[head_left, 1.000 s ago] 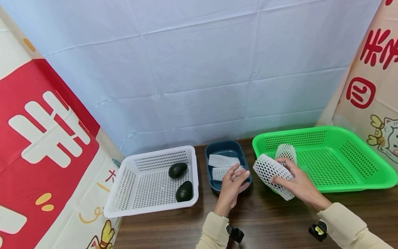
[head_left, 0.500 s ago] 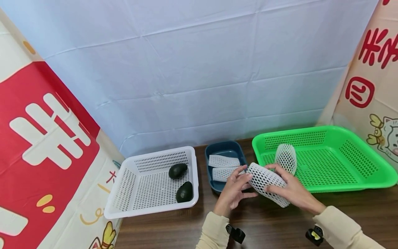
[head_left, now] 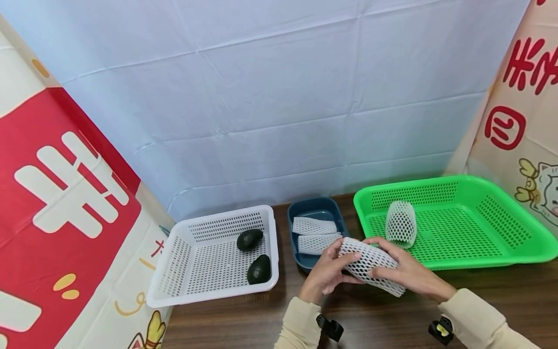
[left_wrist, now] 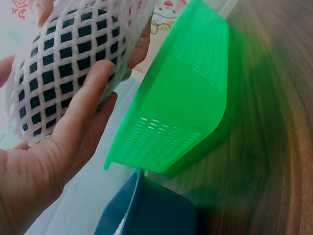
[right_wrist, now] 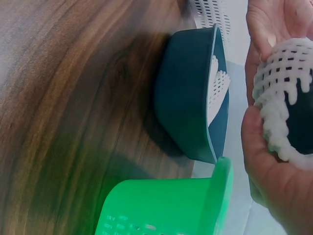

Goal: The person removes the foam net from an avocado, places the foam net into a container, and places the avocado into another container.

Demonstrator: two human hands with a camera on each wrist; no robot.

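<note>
Both hands hold an avocado (right_wrist: 301, 117) inside a white foam net sleeve (head_left: 368, 261), tilted above the table before the blue bin. My left hand (head_left: 328, 270) grips the sleeve's left end, thumb on top. On the right part, my right hand (head_left: 407, 272) grips it between thumb and fingers. Dark skin shows through the mesh in the left wrist view, and bare at the sleeve's open end in the right wrist view. Two flat foam sleeves (head_left: 314, 226) lie in the blue bin (head_left: 301, 261). Two bare avocados (head_left: 259, 269) sit in the white basket (head_left: 213, 295).
A green basket (head_left: 479, 264) stands at the right with one upright white foam net sleeve (head_left: 401, 225) inside; its contents are unclear. The brown wooden table (head_left: 231, 322) runs along the front. A pale cloth (head_left: 279, 106) hangs behind the containers.
The sleeved avocado has moved left and down from the green basket's edge in my right hand. My left hand has moved right from above the blue bin and taken hold of its left end.
</note>
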